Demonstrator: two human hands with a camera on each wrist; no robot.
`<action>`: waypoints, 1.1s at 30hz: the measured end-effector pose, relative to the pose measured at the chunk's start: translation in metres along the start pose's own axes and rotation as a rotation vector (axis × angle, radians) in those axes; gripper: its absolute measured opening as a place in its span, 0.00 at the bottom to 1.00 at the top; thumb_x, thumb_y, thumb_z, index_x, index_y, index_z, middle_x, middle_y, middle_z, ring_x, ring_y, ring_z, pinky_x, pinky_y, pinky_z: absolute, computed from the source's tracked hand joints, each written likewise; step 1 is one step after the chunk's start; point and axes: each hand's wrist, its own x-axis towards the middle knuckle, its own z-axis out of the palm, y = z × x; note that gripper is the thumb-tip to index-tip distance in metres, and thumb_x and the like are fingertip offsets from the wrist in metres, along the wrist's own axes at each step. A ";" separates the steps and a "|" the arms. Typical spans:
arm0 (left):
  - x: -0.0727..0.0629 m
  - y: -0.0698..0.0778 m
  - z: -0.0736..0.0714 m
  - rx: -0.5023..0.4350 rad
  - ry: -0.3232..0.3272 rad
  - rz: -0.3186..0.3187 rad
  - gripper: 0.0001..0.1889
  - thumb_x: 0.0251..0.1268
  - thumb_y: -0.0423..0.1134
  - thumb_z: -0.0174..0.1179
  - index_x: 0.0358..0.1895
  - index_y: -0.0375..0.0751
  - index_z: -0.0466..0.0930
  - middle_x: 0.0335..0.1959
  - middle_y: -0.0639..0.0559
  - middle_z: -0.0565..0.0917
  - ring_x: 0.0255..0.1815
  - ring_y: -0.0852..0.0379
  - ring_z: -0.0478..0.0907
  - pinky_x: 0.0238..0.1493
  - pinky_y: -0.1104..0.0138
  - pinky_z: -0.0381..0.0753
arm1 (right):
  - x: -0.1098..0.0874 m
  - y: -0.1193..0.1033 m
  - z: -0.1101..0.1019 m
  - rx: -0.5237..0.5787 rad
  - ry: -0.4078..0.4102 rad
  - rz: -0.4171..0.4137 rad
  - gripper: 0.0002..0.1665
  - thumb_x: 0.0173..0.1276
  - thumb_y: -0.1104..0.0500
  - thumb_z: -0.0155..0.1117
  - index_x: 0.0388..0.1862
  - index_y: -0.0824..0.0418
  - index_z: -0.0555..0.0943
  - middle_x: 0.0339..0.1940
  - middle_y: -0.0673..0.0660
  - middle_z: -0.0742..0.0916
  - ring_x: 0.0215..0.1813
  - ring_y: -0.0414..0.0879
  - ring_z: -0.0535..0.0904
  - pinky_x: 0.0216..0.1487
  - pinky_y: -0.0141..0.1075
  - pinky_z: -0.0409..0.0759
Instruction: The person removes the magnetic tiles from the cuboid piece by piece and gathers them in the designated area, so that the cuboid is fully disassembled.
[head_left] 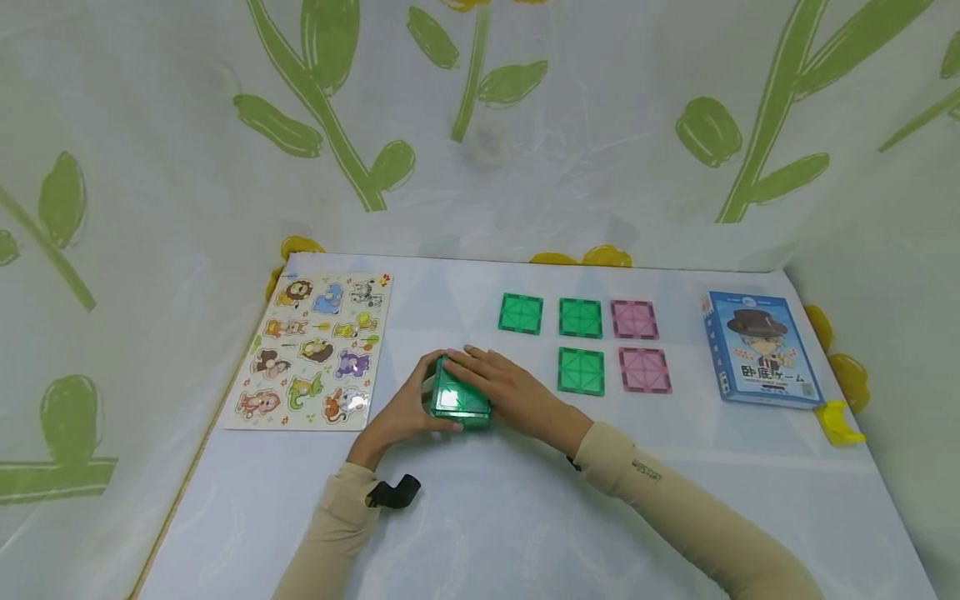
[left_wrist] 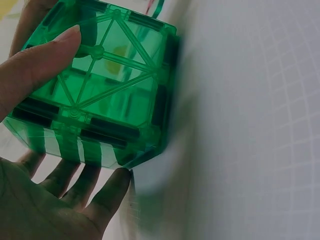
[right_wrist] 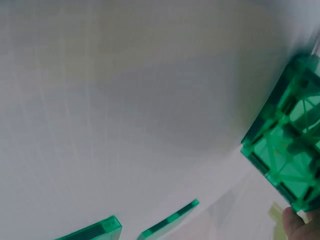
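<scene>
Green translucent magnetic tiles form a cube [head_left: 461, 400] standing on the table in front of the person. My left hand [head_left: 405, 410] grips it from the left; in the left wrist view the thumb [left_wrist: 42, 60] lies across one face and the fingers spread along another. My right hand [head_left: 517, 396] rests with mostly straight fingers on the cube's top and right far side. Only a fingertip [right_wrist: 295, 222] of it shows in the right wrist view, by a corner of the cube [right_wrist: 285, 155]. Its thumb is hidden in the head view.
Flat green tiles [head_left: 581, 318] and pink tiles [head_left: 645, 370] lie right of the cube. An animal puzzle board [head_left: 311, 350] is at the left. A blue game box [head_left: 761, 348] and a yellow piece [head_left: 838, 423] sit at the right. Patterned curtains [head_left: 600, 167] surround the table.
</scene>
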 end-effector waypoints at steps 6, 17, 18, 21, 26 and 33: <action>0.000 -0.002 -0.001 0.011 -0.013 -0.014 0.60 0.46 0.41 0.80 0.79 0.50 0.45 0.82 0.43 0.52 0.82 0.30 0.46 0.76 0.33 0.54 | 0.001 0.000 0.001 -0.038 -0.047 0.001 0.43 0.72 0.63 0.64 0.81 0.52 0.57 0.82 0.51 0.65 0.82 0.53 0.60 0.81 0.51 0.62; -0.001 -0.002 -0.001 -0.017 -0.006 -0.022 0.59 0.46 0.38 0.80 0.79 0.51 0.47 0.82 0.43 0.53 0.82 0.30 0.45 0.75 0.31 0.54 | 0.002 0.002 0.008 -0.035 -0.025 -0.003 0.38 0.76 0.60 0.59 0.81 0.52 0.58 0.82 0.51 0.65 0.82 0.53 0.61 0.80 0.51 0.63; -0.002 -0.002 -0.001 -0.021 -0.007 -0.022 0.59 0.46 0.38 0.80 0.79 0.51 0.47 0.82 0.43 0.53 0.82 0.30 0.45 0.75 0.31 0.54 | 0.001 0.002 0.009 -0.035 -0.025 -0.003 0.38 0.76 0.60 0.59 0.81 0.52 0.58 0.82 0.50 0.65 0.82 0.53 0.61 0.81 0.51 0.62; -0.002 -0.001 0.000 -0.030 -0.008 -0.024 0.59 0.46 0.38 0.79 0.79 0.51 0.47 0.82 0.43 0.53 0.82 0.30 0.45 0.75 0.32 0.55 | 0.001 0.002 0.010 -0.030 -0.020 -0.003 0.38 0.76 0.60 0.59 0.81 0.52 0.58 0.82 0.50 0.65 0.82 0.53 0.61 0.81 0.51 0.62; -0.002 -0.001 0.000 -0.036 -0.008 -0.019 0.58 0.46 0.37 0.79 0.78 0.51 0.47 0.81 0.43 0.54 0.82 0.30 0.46 0.75 0.32 0.56 | 0.001 0.002 0.010 -0.021 -0.023 0.003 0.38 0.77 0.60 0.57 0.82 0.52 0.57 0.82 0.50 0.65 0.82 0.53 0.60 0.81 0.52 0.61; -0.002 -0.002 -0.001 -0.032 -0.010 -0.022 0.58 0.46 0.38 0.79 0.78 0.51 0.47 0.81 0.42 0.55 0.81 0.30 0.48 0.74 0.32 0.59 | 0.001 0.002 0.009 0.010 -0.023 0.012 0.37 0.78 0.60 0.55 0.82 0.51 0.57 0.82 0.50 0.65 0.82 0.53 0.60 0.81 0.52 0.61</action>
